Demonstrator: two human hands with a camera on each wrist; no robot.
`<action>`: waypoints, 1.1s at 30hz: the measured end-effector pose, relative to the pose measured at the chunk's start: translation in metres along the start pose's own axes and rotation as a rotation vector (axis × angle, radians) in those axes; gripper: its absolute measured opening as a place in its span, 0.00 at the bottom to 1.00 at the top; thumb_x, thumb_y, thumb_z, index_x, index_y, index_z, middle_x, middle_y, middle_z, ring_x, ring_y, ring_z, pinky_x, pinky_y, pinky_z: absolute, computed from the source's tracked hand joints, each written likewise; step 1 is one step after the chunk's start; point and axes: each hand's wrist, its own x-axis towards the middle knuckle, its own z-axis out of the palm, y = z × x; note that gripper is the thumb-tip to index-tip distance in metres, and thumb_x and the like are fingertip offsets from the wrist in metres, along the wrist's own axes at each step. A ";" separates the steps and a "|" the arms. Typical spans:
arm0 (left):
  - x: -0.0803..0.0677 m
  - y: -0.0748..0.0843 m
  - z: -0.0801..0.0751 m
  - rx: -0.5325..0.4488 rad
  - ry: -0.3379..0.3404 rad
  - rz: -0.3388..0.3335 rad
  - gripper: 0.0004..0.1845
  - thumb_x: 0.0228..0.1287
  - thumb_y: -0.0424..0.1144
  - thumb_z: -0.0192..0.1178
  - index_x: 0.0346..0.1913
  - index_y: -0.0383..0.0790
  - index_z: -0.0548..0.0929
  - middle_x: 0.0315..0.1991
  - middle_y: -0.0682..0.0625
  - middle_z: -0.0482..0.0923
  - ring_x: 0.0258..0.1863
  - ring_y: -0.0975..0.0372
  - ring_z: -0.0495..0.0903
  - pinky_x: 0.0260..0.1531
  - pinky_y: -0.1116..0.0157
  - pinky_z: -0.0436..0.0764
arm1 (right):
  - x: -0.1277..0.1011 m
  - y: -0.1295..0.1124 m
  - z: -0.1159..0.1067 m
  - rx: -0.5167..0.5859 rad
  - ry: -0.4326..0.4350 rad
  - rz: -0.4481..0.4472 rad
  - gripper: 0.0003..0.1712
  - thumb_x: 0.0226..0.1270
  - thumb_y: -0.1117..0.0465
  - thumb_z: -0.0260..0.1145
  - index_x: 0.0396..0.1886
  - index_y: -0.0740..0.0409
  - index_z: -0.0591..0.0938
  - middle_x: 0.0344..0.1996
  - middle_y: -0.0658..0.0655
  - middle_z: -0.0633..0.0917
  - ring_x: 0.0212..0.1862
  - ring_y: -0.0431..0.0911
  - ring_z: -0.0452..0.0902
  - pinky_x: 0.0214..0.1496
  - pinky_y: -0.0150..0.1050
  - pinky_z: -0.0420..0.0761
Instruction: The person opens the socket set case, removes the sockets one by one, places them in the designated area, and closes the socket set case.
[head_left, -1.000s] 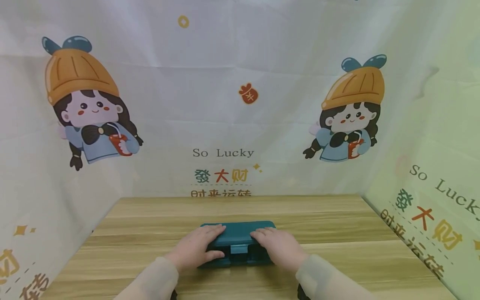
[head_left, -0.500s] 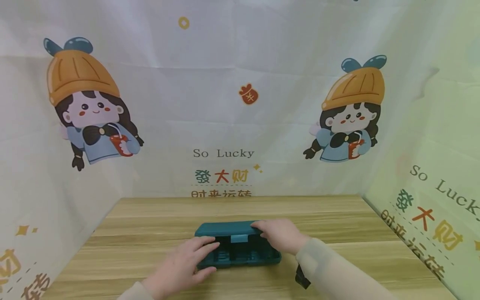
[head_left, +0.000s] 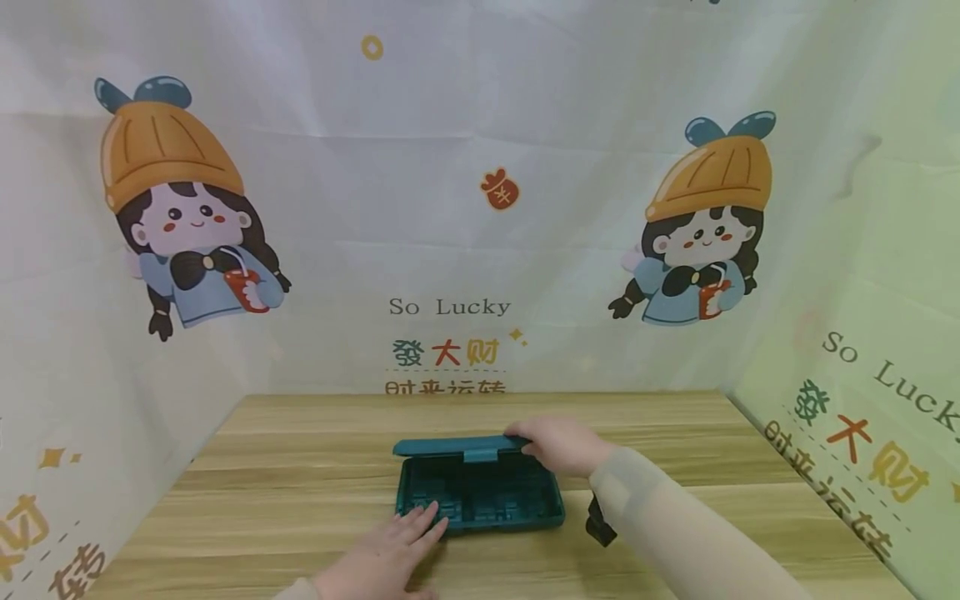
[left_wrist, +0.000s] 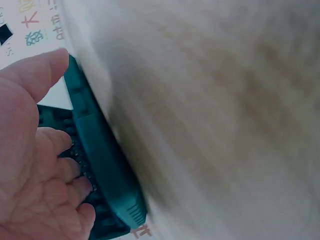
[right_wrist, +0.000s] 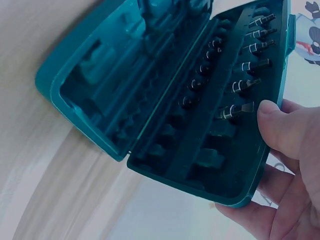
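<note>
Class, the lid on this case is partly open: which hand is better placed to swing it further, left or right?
Probably the right hand: it grips the lid at its right end, while the left hand reaches only the base's front.

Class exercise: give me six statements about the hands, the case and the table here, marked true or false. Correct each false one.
1. The lid of the teal case is raised. True.
2. The left hand is at the front of the case, toward the person's left end of it. True.
3. The left hand holds the lid. False: the right hand does.
4. Small bits are fitted inside the lid. True.
5. The base carries the front clasp. False: the latch tab is on the lid's edge.
6. The case stands on plain white cloth. False: it is on a wood-grain table.
</note>
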 end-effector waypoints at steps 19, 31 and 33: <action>0.006 -0.003 0.006 -0.039 -0.130 -0.082 0.52 0.59 0.74 0.47 0.75 0.38 0.55 0.75 0.43 0.49 0.73 0.48 0.53 0.66 0.54 0.61 | 0.018 0.021 -0.011 0.319 0.102 0.205 0.17 0.69 0.61 0.63 0.57 0.58 0.80 0.53 0.56 0.81 0.56 0.51 0.76 0.57 0.48 0.74; 0.001 -0.011 0.013 -0.146 -0.114 -0.027 0.49 0.63 0.72 0.46 0.74 0.38 0.58 0.73 0.44 0.56 0.71 0.49 0.58 0.63 0.53 0.66 | 0.018 0.045 0.007 0.684 0.290 0.409 0.19 0.71 0.58 0.61 0.59 0.56 0.80 0.57 0.57 0.79 0.47 0.53 0.78 0.49 0.49 0.77; -0.002 -0.012 0.012 -0.158 -0.105 -0.006 0.47 0.65 0.70 0.46 0.74 0.37 0.58 0.73 0.42 0.57 0.70 0.48 0.58 0.63 0.53 0.66 | 0.019 0.048 0.009 0.749 0.303 0.433 0.20 0.72 0.57 0.60 0.61 0.54 0.79 0.58 0.58 0.78 0.46 0.52 0.79 0.46 0.48 0.78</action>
